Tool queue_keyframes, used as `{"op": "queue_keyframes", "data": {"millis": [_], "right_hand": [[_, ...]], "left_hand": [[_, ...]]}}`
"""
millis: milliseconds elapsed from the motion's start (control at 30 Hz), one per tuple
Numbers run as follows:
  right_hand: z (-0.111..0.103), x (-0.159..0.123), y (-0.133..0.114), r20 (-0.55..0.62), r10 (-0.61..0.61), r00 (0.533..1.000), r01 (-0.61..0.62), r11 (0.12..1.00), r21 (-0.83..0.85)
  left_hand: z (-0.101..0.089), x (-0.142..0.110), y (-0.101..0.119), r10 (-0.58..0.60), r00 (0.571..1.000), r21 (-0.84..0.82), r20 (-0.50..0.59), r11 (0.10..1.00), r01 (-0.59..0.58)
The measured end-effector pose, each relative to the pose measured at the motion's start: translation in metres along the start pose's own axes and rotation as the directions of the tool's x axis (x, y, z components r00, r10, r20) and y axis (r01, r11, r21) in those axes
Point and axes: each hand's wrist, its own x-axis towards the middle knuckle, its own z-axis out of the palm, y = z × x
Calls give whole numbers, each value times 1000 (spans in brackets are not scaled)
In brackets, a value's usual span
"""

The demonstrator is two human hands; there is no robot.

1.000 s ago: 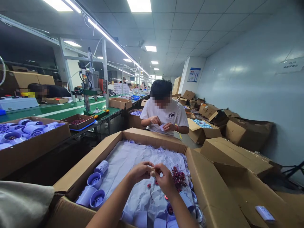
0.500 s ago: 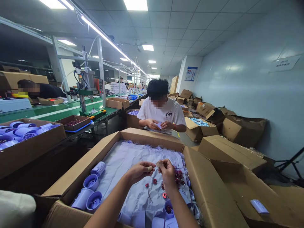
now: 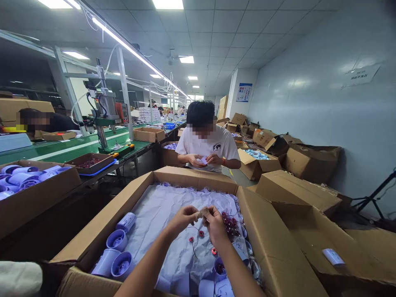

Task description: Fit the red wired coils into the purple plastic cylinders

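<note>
Above the white paper sheet (image 3: 161, 222) inside a large carton, my left hand (image 3: 182, 219) and my right hand (image 3: 215, 226) meet at the fingertips. Both are closed in a pinch, with tan coverings on some fingertips. Whatever lies between the fingers is too small to make out. Just below them, a small red ring-shaped part with thin wire (image 3: 201, 233) rests on the paper. A heap of similar red wired parts (image 3: 230, 225) lies to the right of my right hand. Purple plastic cups (image 3: 116, 239) line the carton's left side, and one cup (image 3: 220, 268) near my right forearm contains red parts.
The carton's cardboard wall (image 3: 266, 239) rises at the right. Across from me a person (image 3: 202, 144) handles a light purple piece. At left are a box of purple cups (image 3: 27, 177), a tray of red parts (image 3: 91, 163) and a bench press (image 3: 103, 103). Cartons (image 3: 309, 165) crowd the right.
My fingertips have come closer together and now overlap. The whole view has shifted slightly. The red parts on the paper stay in place.
</note>
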Motion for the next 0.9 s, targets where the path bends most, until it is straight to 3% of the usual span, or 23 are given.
{"op": "queue_keyframes", "data": {"millis": [233, 433, 600, 733, 900], "right_hand": [[-1, 4, -6, -135, 25, 990, -34, 997, -66], [-4, 8, -2, -186, 10, 982, -55, 970, -238], [-5, 7, 1, -214, -104, 971, 5, 909, -417], [-4, 3, 1, -171, -176, 969, 59, 843, -534], [-3, -2, 5, 73, -173, 982, 170, 654, -737]], "left_hand": [[-1, -5, 6, -45, 995, 3, 86, 999, 45], [-1, -5, 4, 3, 999, -16, 51, 1000, -3], [-1, -3, 1, 2, 1000, -1, 12, 1000, -2], [-3, -3, 2, -14, 999, -35, -31, 999, 13], [-4, -5, 7, -87, 996, -24, -32, 996, 86]]}}
